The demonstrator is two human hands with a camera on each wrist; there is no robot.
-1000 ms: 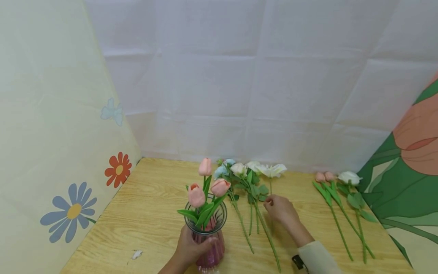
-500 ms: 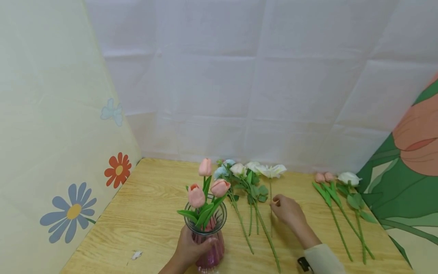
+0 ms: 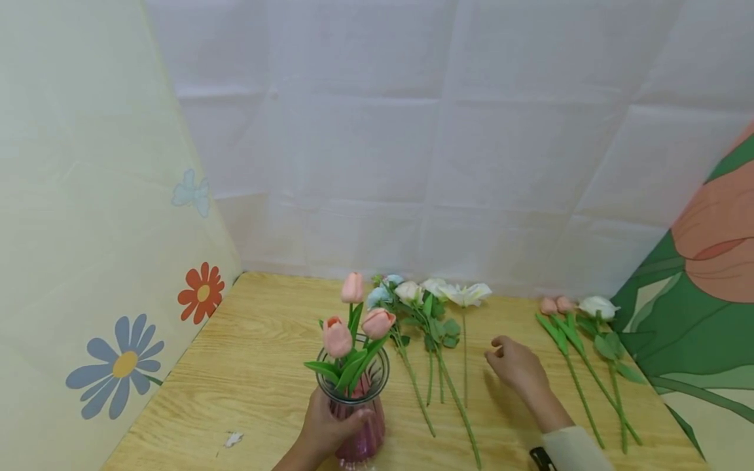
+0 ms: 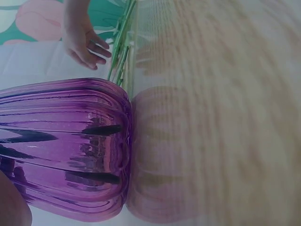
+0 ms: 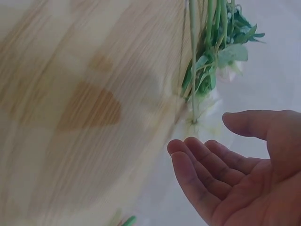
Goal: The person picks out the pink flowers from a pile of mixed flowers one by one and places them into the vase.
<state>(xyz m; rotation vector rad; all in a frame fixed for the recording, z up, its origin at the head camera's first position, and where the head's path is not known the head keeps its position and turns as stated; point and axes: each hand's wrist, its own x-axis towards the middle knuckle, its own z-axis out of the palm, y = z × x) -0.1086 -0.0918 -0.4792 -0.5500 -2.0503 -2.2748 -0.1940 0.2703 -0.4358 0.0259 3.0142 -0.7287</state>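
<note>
My left hand (image 3: 326, 428) grips the purple ribbed glass vase (image 3: 364, 432) from its left side, thumb across the front. Several pink tulips (image 3: 338, 337) with green leaves stand in it, and their stem ends show dark through the glass (image 4: 101, 130) in the left wrist view. My right hand (image 3: 518, 366) holds nothing; its fingers are loosely bent over the table, thumb apart from them in the right wrist view. Just left of it lies a white flower (image 3: 468, 294) on a thin stem. Beside that are white roses (image 3: 410, 292) and a pale blue flower (image 3: 379, 296).
At the right lie two pink tulips (image 3: 549, 305) and a white rose (image 3: 597, 306), stems crossing. A small white scrap (image 3: 233, 439) is on the wooden table (image 3: 265, 340) at front left. White cloth (image 3: 353, 131) hangs behind, with printed panels at both sides.
My right hand has moved right, away from the white flower's thin stem, and its fingers have loosened. The left hand and the vase have stayed in place.
</note>
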